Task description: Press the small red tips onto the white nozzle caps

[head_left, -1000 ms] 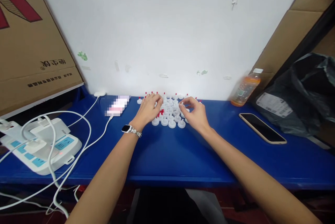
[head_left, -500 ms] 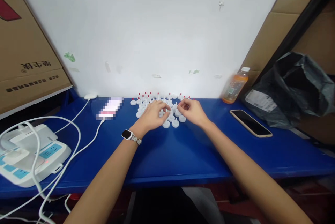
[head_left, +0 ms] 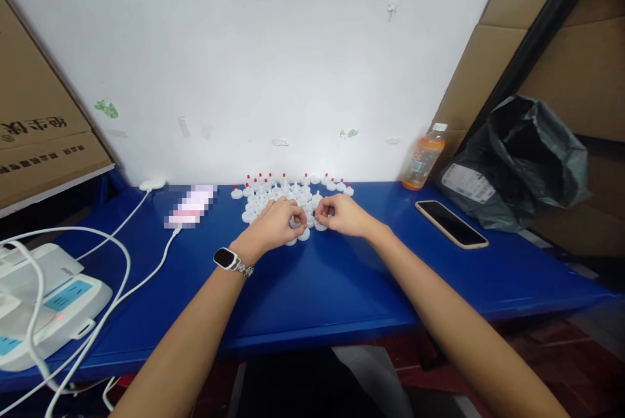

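Several small white plastic caps (head_left: pixel 293 193), some with red tips, lie in a cluster on the blue table (head_left: pixel 317 281) near the wall. My left hand (head_left: pixel 273 226), with a watch on its wrist, curls its fingers around one white cap (head_left: pixel 294 222) at the cluster's near edge. My right hand (head_left: pixel 342 215) pinches its thumb and fingers together right beside the left hand. What the right fingers hold is too small to make out.
A white power strip (head_left: pixel 53 304) with white cables sits at the left. A pink phone (head_left: pixel 190 205) lies left of the caps, a dark phone (head_left: pixel 452 224) to the right. An orange drink bottle (head_left: pixel 424 157), a black bag (head_left: pixel 527 157) and cardboard boxes (head_left: pixel 43 125) stand around.
Both hands drew back from over the cluster toward its near edge and came together, fingertips meeting. The camera view shifted rightward.
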